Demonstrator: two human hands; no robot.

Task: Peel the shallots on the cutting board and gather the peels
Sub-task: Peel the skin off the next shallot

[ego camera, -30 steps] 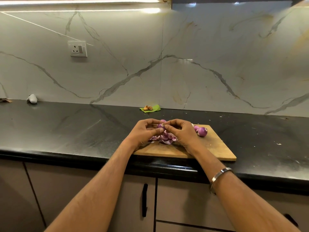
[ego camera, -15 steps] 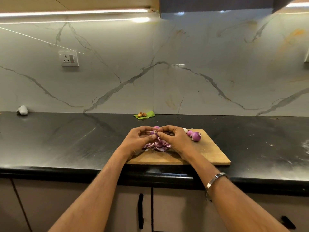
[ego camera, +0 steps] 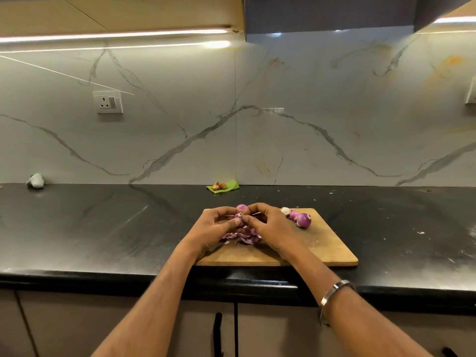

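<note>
Now | both hands pinch shallot | peels beneath

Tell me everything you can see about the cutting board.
The cutting board is a flat rectangular slab that looks like light wood, lying on the black counter with its near edge close to the counter's front edge. A heap of purple peels sits on its left part, and peeled shallots lie near its far edge. Both hands work above it, the left hand and right hand, their heels seemingly resting on it.
</note>
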